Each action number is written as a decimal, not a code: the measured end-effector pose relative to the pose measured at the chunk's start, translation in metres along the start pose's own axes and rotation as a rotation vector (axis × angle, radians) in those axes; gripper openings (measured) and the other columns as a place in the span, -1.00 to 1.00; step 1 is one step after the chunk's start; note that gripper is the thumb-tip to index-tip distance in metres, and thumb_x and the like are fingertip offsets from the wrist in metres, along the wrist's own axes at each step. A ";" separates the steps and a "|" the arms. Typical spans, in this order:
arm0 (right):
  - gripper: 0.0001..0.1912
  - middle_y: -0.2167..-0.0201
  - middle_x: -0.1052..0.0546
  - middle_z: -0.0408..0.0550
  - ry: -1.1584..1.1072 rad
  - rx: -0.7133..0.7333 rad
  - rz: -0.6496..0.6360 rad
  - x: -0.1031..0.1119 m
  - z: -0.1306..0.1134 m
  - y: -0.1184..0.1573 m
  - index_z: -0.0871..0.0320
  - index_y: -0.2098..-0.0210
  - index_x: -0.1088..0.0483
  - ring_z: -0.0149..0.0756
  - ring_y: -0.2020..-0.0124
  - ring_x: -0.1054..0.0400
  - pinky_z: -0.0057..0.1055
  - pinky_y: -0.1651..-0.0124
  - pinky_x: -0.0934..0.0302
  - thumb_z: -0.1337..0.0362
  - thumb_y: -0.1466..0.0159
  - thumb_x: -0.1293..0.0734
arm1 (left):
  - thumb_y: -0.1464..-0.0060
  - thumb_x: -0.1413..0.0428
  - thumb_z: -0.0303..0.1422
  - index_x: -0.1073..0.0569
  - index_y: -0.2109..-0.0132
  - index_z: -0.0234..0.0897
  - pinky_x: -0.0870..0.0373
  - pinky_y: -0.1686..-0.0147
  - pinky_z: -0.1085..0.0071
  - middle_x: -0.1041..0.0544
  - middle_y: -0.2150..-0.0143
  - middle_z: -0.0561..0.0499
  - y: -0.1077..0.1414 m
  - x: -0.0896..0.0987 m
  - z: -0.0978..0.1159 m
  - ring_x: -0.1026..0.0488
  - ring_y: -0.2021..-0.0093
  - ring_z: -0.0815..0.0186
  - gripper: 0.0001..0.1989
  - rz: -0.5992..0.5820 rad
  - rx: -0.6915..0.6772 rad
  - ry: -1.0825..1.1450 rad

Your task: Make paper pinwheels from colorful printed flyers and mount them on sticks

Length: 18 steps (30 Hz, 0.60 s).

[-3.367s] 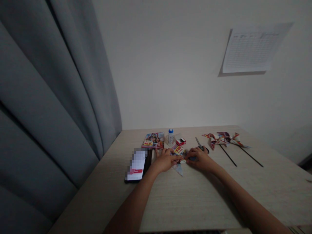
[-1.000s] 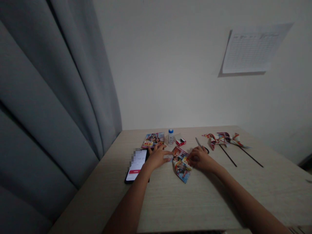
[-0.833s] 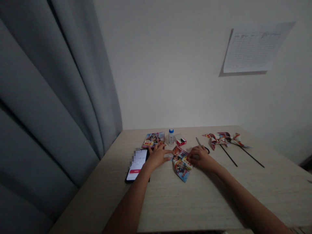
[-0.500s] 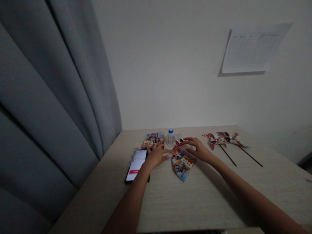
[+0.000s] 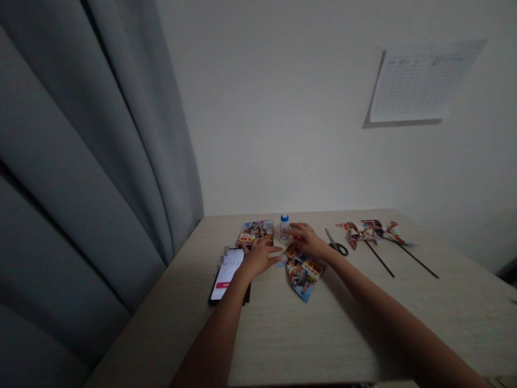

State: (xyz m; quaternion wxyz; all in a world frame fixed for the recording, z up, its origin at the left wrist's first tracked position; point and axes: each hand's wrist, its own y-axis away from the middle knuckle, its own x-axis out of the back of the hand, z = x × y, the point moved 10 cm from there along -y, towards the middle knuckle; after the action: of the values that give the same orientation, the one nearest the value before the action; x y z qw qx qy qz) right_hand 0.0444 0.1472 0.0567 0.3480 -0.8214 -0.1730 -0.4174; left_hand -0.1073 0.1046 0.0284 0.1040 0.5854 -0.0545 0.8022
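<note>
My left hand (image 5: 258, 260) rests low over the table with fingers apart, between a phone (image 5: 229, 275) and a folded piece of colourful printed paper (image 5: 305, 274). Its thumb and forefinger point towards the paper's upper left corner. My right hand (image 5: 307, 238) is stretched out over the paper's top edge. Its extended fingertips reach the side of a small white bottle (image 5: 284, 227) with a blue cap; whether they touch it I cannot tell. Something red is partly hidden under that hand. Behind my left fingers lies a printed leaflet (image 5: 257, 230).
Scissors (image 5: 336, 243) with black handles lie right of my right hand. Two paper pinwheels (image 5: 359, 233) on dark sticks lie further right. A grey curtain (image 5: 161, 134) hangs along the left, and a wall with a printed sheet (image 5: 416, 86) stands behind the table.
My right hand has moved left, from beside the red box to the bottle, uncovering the scissors. The left hand and the folded paper stay nearly in place.
</note>
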 end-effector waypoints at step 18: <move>-0.29 -0.21 -0.38 0.03 -0.046 -0.072 0.112 0.002 0.011 -0.001 -0.10 -0.25 -0.38 -0.08 -0.25 -0.18 0.01 -0.33 -0.01 0.56 -0.18 -0.21 | -0.19 -0.10 0.04 -0.46 -0.18 0.30 0.40 -0.26 -0.44 -0.24 -0.40 0.02 0.001 -0.003 0.002 0.08 -0.45 -0.19 -0.58 -0.017 -0.013 0.019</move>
State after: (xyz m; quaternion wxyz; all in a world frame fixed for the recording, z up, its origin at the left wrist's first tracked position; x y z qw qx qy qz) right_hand 0.0513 0.1558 0.0541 0.3370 -0.8511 -0.1194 -0.3844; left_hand -0.1050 0.1027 0.0259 0.1150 0.5774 -0.0536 0.8065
